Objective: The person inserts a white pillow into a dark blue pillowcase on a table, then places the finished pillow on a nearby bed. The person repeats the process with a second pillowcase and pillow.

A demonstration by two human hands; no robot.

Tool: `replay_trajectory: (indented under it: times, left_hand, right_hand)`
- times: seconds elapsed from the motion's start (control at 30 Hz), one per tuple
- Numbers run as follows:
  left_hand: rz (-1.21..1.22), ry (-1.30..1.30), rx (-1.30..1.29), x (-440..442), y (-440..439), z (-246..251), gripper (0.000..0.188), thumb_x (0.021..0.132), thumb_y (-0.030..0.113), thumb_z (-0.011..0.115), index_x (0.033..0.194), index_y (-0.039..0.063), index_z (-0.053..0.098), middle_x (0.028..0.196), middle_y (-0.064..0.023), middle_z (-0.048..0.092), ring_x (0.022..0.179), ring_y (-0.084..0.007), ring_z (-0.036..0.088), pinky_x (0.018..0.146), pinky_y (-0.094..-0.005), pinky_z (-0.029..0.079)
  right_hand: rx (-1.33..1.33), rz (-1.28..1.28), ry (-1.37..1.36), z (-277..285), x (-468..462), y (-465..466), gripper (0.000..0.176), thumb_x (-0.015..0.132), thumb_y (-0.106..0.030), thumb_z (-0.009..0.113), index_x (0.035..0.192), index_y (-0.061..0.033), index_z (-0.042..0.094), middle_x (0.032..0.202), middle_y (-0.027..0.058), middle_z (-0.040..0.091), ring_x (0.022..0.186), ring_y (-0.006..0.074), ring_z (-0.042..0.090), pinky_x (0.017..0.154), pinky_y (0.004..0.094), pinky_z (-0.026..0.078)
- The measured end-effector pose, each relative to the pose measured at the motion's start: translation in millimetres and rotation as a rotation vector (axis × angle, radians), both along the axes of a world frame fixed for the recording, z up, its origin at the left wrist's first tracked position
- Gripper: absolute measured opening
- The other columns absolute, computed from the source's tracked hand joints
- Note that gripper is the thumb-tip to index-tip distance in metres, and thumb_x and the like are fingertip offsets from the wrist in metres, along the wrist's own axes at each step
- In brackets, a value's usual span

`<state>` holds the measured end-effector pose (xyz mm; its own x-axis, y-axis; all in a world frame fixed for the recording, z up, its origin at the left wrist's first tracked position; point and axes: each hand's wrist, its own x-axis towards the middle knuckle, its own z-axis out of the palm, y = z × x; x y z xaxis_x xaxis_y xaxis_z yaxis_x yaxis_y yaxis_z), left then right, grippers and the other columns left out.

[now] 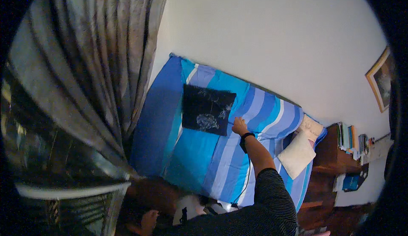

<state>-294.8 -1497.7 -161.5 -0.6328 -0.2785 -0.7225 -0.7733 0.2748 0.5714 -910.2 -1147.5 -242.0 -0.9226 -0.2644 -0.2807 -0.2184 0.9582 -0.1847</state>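
My right hand (239, 126) reaches out over a sofa bed with a blue striped cover (191, 153). Its fingers look curled, close by the right edge of a black cushion (204, 108) with a pale flower print. Whether they touch or grip the cushion or the cover cannot be made out. A black band (247, 136) circles that wrist, and a thin dark cable runs down from it. Low in the picture, what appears to be my left hand (149, 220) is small and dim over the dark floor, its fingers unclear.
Grey curtains (105, 60) hang at the left beside a window. A cream cushion (298, 154) and a patterned pillow (308, 127) lie at the sofa bed's right end. Beyond them is a wooden shelf unit (328, 150) with books (346, 137). A framed picture (381, 79) hangs on the pale wall.
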Motion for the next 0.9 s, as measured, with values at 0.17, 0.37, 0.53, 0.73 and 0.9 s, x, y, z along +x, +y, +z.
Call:
replay_trajectory:
  times: [0.17,0.37,0.53,0.73,0.9]
  left_hand:
    - [-0.039,0.062,-0.096,-99,-58,-32,0.023,0.096,0.02,0.06,0.112,0.006,0.068,0.102,-0.0143,0.073,0.089,-0.0318,0.069,0.077,-0.0425,0.055]
    - [-0.088,0.128,-0.148,-211,-75,-73,0.023,0.095,0.02,0.062,0.112,0.006,0.068,0.102,-0.0146,0.072,0.09,-0.0316,0.069,0.077,-0.0426,0.055]
    - [-0.147,0.174,-0.162,-266,-77,-92,0.024,0.095,0.02,0.064,0.113,0.005,0.068,0.103,-0.0149,0.072,0.091,-0.0315,0.068,0.078,-0.0427,0.055]
    - [-0.25,0.223,-0.163,-294,-70,-82,0.024,0.094,0.02,0.065,0.113,0.005,0.067,0.103,-0.0153,0.072,0.091,-0.0313,0.068,0.079,-0.0428,0.054]
    - [-0.353,0.294,-0.163,-299,-50,-66,0.025,0.094,0.02,0.067,0.114,0.005,0.067,0.103,-0.0155,0.071,0.092,-0.0312,0.068,0.079,-0.0429,0.054]
  right_hand:
    - [0.165,-0.057,0.3,-27,-83,-47,0.057,0.09,-0.017,0.061,0.143,-0.0011,0.045,0.154,0.0177,0.04,0.142,0.0399,0.037,0.106,0.0546,0.043]
    - [0.485,-0.096,0.419,-78,-172,-71,0.056,0.102,-0.02,0.051,0.155,-0.011,0.036,0.163,0.0093,0.031,0.152,0.0317,0.024,0.12,0.0498,0.026]
    - [0.516,-0.078,0.48,-120,-197,-71,0.045,0.093,-0.031,0.067,0.134,-0.0154,0.057,0.15,0.0083,0.049,0.147,0.0325,0.033,0.117,0.0515,0.03]
    - [-0.005,0.108,0.111,-104,-139,-40,0.068,0.06,-0.051,0.09,0.108,-0.0124,0.062,0.093,0.0133,0.07,0.091,0.0394,0.068,0.074,0.0551,0.053]
    - [-0.145,0.003,0.088,-38,27,-39,0.045,0.069,-0.043,0.083,0.099,-0.0152,0.063,0.092,0.0147,0.071,0.087,0.0407,0.067,0.068,0.0518,0.053]
